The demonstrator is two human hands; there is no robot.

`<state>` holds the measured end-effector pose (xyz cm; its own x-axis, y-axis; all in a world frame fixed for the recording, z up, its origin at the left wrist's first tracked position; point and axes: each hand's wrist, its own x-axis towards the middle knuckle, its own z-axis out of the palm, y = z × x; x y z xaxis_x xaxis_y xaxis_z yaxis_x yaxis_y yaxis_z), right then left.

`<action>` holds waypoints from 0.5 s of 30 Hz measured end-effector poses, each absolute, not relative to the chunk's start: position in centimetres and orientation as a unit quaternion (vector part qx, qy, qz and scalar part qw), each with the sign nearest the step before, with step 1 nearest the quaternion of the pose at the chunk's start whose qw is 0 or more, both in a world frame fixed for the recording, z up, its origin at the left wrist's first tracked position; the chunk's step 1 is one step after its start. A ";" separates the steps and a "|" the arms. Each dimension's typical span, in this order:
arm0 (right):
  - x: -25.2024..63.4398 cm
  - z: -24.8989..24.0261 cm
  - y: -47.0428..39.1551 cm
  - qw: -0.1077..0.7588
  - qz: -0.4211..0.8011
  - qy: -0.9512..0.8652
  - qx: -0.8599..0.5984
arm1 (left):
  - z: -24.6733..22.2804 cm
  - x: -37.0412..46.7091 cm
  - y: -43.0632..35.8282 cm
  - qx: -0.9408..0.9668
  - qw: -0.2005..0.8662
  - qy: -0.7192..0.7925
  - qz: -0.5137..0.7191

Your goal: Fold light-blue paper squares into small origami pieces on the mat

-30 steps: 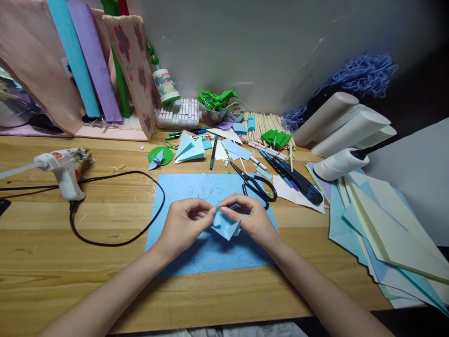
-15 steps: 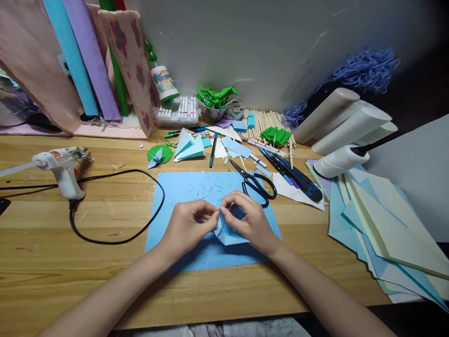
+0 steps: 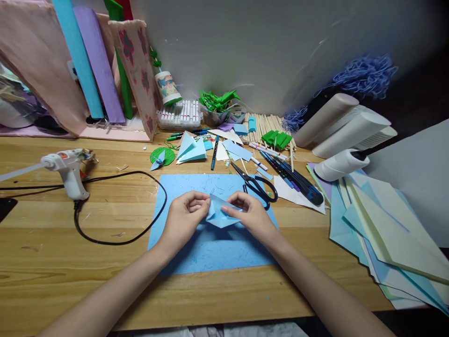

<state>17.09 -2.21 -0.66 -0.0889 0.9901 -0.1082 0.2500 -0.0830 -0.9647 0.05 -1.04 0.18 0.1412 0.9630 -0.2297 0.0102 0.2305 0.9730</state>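
Observation:
A piece of folded light-blue paper [image 3: 220, 215] is held between both hands above a blue sheet [image 3: 196, 252] on the wooden table. My left hand [image 3: 187, 210] pinches its left corner between thumb and fingers. On the other side, my right hand [image 3: 247, 210] grips the right part, thumb on the near face and fingers behind it. The paper's creases are visible, with a point rising at its upper left. Black-handled scissors [image 3: 257, 185] lie across the sheet's upper right corner, just beyond my right hand.
At left stands a white glue gun [image 3: 68, 173], its black cord [image 3: 121, 242] looping toward the sheet. A small folded blue paper piece [image 3: 159, 160] rests on a green disc [image 3: 170, 155]. Markers [image 3: 180, 112] line the back; stacked paper [image 3: 396, 224] fills the right.
The hands have moved apart and the folded paper has turned, showing a broader, flatter face. My right hand has shifted from the top point to the paper's right side. The view has shifted slightly.

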 end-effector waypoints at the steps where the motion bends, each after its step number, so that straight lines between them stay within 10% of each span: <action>1: 17.1 -0.7 -2.2 0.386 0.475 -0.554 -0.565 | 0.2 0.1 -1.0 0.459 0.603 0.517 0.398; 15: 16.6 -0.4 -3.3 0.440 0.255 -0.712 -0.483 | 0.4 0.4 -1.3 0.427 0.662 0.498 0.362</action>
<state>16.56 -3.26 -0.38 -0.1449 0.9131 0.3812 0.4646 0.4030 -0.7885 0.42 -1.28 0.40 0.2422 0.9045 -0.3511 -0.0541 0.3739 0.9259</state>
